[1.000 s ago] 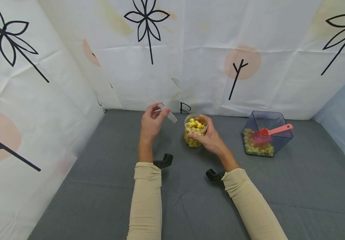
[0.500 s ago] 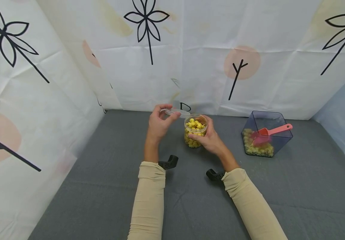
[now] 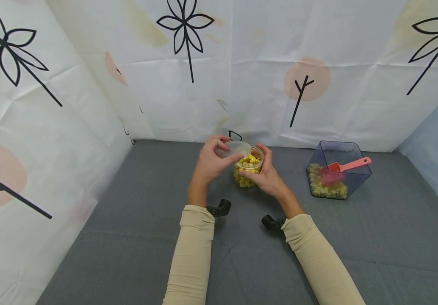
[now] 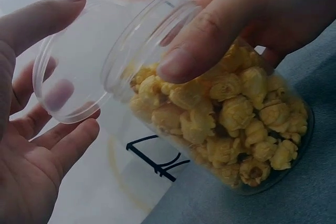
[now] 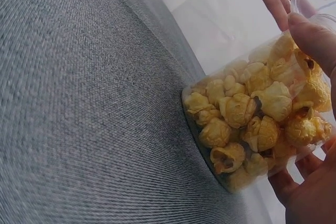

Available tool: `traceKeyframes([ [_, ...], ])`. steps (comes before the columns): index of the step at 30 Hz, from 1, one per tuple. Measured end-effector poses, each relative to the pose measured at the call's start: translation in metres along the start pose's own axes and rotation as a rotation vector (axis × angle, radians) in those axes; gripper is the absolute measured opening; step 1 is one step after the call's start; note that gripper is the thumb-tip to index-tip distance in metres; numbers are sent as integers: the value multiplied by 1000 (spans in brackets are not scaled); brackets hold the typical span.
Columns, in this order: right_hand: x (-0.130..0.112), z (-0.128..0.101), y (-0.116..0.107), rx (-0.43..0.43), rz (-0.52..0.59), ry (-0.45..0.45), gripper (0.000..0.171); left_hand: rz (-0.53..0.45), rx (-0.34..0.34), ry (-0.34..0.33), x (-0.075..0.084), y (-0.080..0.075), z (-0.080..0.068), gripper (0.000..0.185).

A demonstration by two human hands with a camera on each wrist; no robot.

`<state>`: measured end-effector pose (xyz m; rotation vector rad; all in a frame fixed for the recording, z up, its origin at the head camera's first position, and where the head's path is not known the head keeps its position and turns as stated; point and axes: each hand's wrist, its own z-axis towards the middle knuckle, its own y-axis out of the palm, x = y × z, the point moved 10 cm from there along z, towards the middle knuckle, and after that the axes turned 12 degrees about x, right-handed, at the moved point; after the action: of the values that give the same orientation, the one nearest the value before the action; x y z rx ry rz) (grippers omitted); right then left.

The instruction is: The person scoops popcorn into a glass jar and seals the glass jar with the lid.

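A clear round jar (image 3: 246,176) full of yellow popcorn (image 4: 226,119) stands upright on the grey table. My right hand (image 3: 270,176) grips its right side, thumb across the front near the neck. My left hand (image 3: 212,163) holds a clear plastic lid (image 3: 238,148) by its edge, thumb on one side and fingers on the other. The lid is over the left part of the jar's mouth, tilted. In the left wrist view the lid (image 4: 73,72) is right at the threaded rim (image 4: 152,40), with the mouth partly uncovered.
To the right stands a bluish clear square bin (image 3: 320,154) with more popcorn in its bottom. A pink scoop (image 3: 342,166) rests in it, handle over the rim. Behind the grey table (image 3: 242,254) hangs a white patterned cloth (image 3: 253,97).
My left hand has moved right with the lid, turning it from edge-on to flatter and bringing it over the jar's mouth. The right hand and jar have stayed in place.
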<state>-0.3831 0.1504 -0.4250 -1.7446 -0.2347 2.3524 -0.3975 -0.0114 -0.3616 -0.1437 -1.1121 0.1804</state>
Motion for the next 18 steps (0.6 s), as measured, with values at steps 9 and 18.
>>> traceKeyframes([
  [9, 1, -2, 0, -18, -9, 33, 98, 21, -83, 52, 6, 22, -3, 38],
  [18, 1, -2, 0, -21, -11, 11, 99, 40, -144, 66, 7, 35, -5, 43],
])
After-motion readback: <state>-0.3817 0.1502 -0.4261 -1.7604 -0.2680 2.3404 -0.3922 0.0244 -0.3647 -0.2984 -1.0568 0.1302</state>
